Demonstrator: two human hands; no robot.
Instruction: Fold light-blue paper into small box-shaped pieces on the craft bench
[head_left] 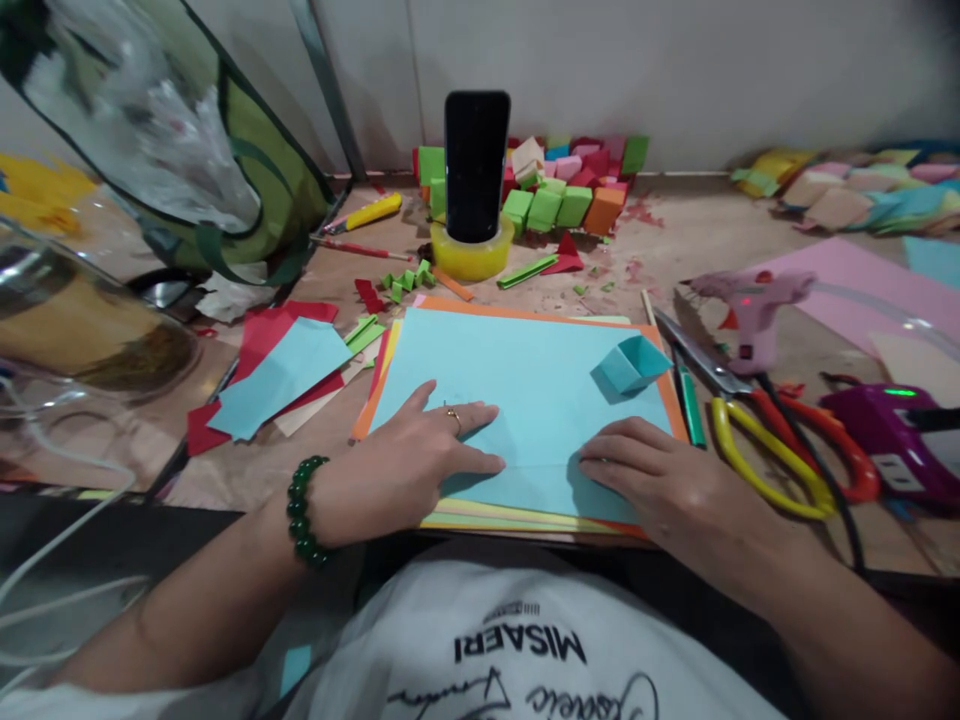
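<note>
A light blue sheet of paper (495, 360) tops a stack of coloured sheets (517, 522) right in front of me. My left hand (420, 445) rests on its left part, fingers spread, thumb and index finger reaching towards the middle. On the right part lies my right hand (652, 470), fingers side by side and laid on the sheet, its thumb hidden. Between the fingertips runs a faint straight line; whether it is a crease or a folded edge I cannot tell. Beyond my right hand, a small folded blue paper box (632, 364) sits on the sheet.
Right: scissors (772, 455), a green pen (690, 405), a pink glue gun (754, 310), a purple device (892, 440). Behind: a phone (476, 165) in a tape roll (472, 250), a yellow cutter (371, 212), folded paper blocks (574, 205). Left: paper scraps (281, 375), a jar (90, 320), a bag (277, 190).
</note>
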